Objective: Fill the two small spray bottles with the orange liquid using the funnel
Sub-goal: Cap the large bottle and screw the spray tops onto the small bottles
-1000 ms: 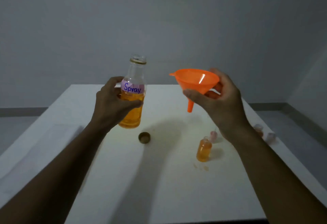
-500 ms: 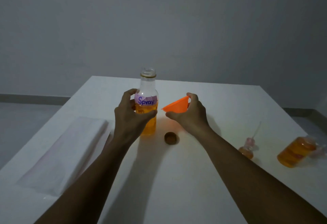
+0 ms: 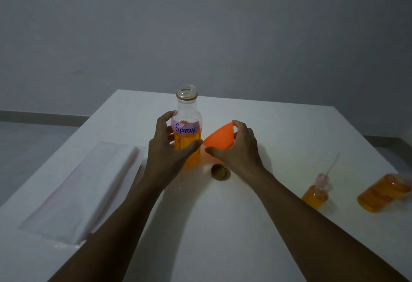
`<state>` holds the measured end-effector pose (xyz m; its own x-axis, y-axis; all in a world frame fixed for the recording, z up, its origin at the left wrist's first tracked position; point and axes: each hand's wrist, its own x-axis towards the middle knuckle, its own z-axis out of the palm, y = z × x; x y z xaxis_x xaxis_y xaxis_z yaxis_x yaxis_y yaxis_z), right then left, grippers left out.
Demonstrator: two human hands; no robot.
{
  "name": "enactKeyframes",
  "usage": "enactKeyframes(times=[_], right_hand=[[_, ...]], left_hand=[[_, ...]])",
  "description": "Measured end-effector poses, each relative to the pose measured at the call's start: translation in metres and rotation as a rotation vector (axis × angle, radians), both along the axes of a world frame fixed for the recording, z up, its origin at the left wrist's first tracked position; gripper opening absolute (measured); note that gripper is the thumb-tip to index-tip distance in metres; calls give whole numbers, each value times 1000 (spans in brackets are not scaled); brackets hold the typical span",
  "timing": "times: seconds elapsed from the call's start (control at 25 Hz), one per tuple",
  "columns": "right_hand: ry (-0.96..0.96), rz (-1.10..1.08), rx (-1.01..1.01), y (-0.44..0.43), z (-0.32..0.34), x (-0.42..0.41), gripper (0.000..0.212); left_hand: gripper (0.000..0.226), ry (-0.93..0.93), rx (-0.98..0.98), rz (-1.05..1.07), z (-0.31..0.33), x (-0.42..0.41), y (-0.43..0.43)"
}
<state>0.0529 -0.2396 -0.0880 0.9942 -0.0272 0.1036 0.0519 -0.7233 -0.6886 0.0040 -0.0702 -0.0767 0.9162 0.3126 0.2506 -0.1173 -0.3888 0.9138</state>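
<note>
A tall glass bottle point(image 3: 187, 112) labelled "Spray" stands uncapped on the white table point(image 3: 278, 130), about half full of orange liquid. My left hand point(image 3: 167, 150) wraps around its lower half. Just to its right the orange funnel point(image 3: 219, 138) lies tilted on the table, held by my right hand point(image 3: 238, 148) between thumb and fingers. At the right, a small spray bottle point(image 3: 314, 196) full of orange liquid stands with a pump head and tube resting on top. A second small bottle point(image 3: 379, 193), also orange, lies tilted near the right edge.
The big bottle's brown cap point(image 3: 219, 171) lies upside down on the table between my forearms. A folded white sheet in plastic point(image 3: 78, 188) covers the left side of the table. A grey wall stands behind the table's far edge.
A second ago I held the big bottle and the funnel up in the air. Both have come down to the table, and my view has shifted left, putting the small bottles at the right.
</note>
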Motion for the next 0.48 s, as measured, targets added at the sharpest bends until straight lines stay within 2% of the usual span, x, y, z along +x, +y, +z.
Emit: enactKeyframes(times=[0.12, 0.28, 0.4, 0.48], right_hand=[[60, 20, 66, -9, 4, -3, 113], [105, 26, 104, -18, 6, -11, 106], [114, -13, 183, -23, 9, -16, 90], [24, -91, 264, -27, 13, -25, 68]], left_hand=[[90, 56, -22, -61, -9, -7, 2], [81, 104, -12, -41, -22, -15, 1], [75, 101, -6, -40, -29, -18, 1], [74, 103, 0, -38, -30, -18, 2]])
